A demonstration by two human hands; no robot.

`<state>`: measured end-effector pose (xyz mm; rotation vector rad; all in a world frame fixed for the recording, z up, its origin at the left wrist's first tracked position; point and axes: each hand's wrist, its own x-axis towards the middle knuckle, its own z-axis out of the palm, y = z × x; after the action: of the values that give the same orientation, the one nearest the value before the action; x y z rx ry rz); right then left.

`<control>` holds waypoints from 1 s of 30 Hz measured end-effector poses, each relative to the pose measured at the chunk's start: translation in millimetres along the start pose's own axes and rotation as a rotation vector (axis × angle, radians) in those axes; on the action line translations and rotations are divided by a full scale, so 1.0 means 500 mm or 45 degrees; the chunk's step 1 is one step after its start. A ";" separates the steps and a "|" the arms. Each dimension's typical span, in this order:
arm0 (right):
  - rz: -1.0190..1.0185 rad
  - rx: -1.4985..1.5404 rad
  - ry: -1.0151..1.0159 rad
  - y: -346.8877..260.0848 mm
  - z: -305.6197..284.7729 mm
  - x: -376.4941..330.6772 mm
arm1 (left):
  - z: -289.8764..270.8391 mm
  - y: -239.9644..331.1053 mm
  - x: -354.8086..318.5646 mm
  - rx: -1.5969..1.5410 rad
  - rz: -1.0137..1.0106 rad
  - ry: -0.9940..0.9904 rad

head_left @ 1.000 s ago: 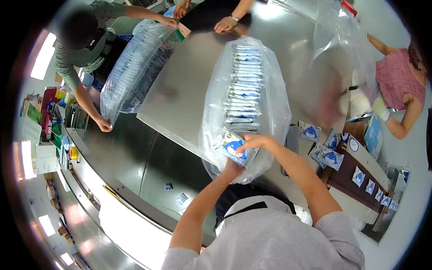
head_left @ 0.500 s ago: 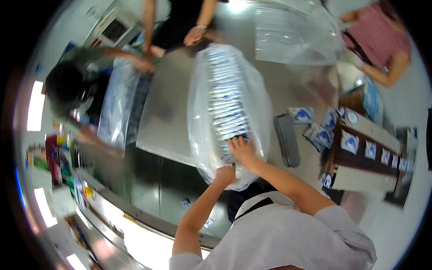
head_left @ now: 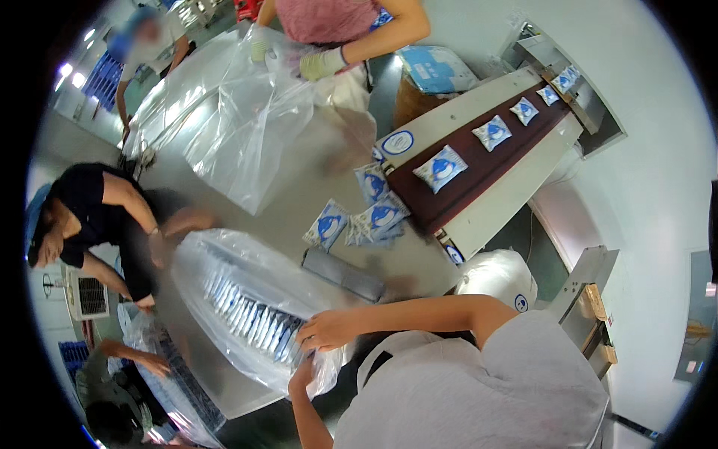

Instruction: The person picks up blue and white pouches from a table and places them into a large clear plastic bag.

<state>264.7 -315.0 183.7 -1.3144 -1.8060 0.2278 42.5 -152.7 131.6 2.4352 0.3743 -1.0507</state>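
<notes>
I judge: aligning packets (head_left: 258, 322) inside the bag (head_left: 247, 266); right hand (head_left: 323, 331) half-curled, left hand (head_left: 303, 376) half-hidden, grips unclear; next needs gentle pressing.

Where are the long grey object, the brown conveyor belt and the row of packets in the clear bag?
Long grey object (head_left: 342, 275): head view, middle of its top.
Conveyor belt (head_left: 485, 165): head view, bare brown surface.
Row of packets (head_left: 250, 310): head view, packet edges near its middle.

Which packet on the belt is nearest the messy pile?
The packet at the lower-left end of the brown belt; the others lie farther up it, away from the pile.
</notes>
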 end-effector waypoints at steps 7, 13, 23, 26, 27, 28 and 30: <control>1.439 -0.342 -0.046 0.231 -0.624 -0.383 | 0.024 0.045 -0.012 -0.194 0.093 0.176; 1.642 -0.874 -0.621 0.310 -0.826 -0.684 | -0.024 0.094 -0.010 -0.582 -0.168 0.256; 1.094 -0.362 -0.896 0.317 -0.772 -0.440 | -0.017 0.131 -0.078 -0.727 -0.270 0.447; 1.180 -0.582 -0.931 0.257 -0.701 -0.457 | -0.039 0.157 -0.095 -0.695 -0.386 0.674; 1.240 -0.514 -0.951 0.259 -0.697 -0.447 | -0.093 0.210 -0.089 -0.654 -0.613 0.776; 1.281 -0.433 -0.973 0.261 -0.678 -0.427 | -0.125 0.265 -0.076 -0.583 -0.657 1.111; 1.069 -0.269 -0.825 0.297 -0.643 -0.408 | -0.180 0.411 -0.003 -1.018 -0.607 1.393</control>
<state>613.5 -528.2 182.9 -2.2951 -1.6776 1.0344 182.3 -283.0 249.1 1.9312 1.4288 0.4039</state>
